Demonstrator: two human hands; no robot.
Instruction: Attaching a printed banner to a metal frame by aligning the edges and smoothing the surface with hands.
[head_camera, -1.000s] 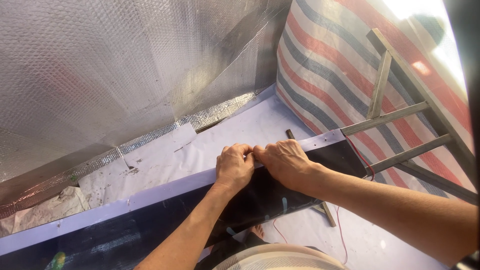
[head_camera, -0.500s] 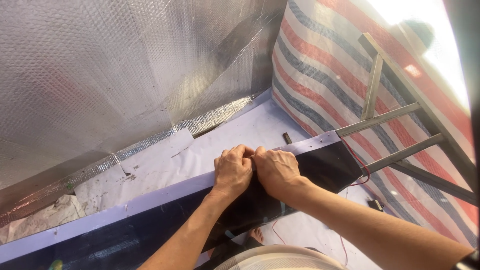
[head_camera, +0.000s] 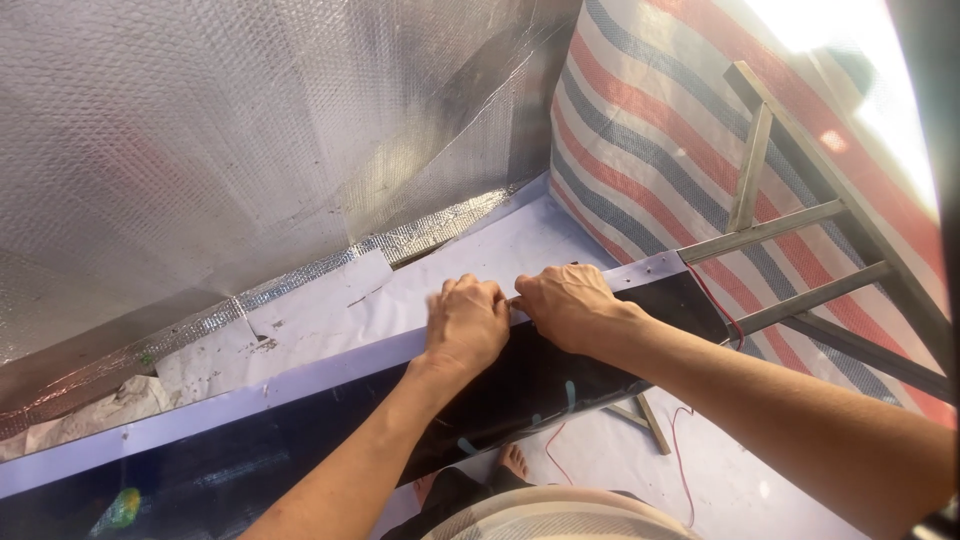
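A long dark glossy panel (head_camera: 250, 460) with a pale lilac top edge (head_camera: 300, 375) runs from lower left to the right, standing on its edge in front of me. My left hand (head_camera: 466, 322) and my right hand (head_camera: 565, 305) rest side by side on that top edge, fingers curled over it and pinching it. The two hands almost touch. What lies under the fingertips is hidden. A thin red wire (head_camera: 718, 305) hangs at the panel's right end.
Silver bubble-foil sheeting (head_camera: 250, 130) covers the wall behind. A red, blue and white striped tarpaulin (head_camera: 650, 150) hangs at right behind a metal frame (head_camera: 780, 225). White floor sheeting (head_camera: 330, 305) lies beyond the panel. My bare feet (head_camera: 505, 465) and a red wire (head_camera: 680, 450) lie below.
Both hands have stayed together on the panel's top edge, shifting slightly along it. My view has drifted a little, so the panel and frame sit differently in the picture.
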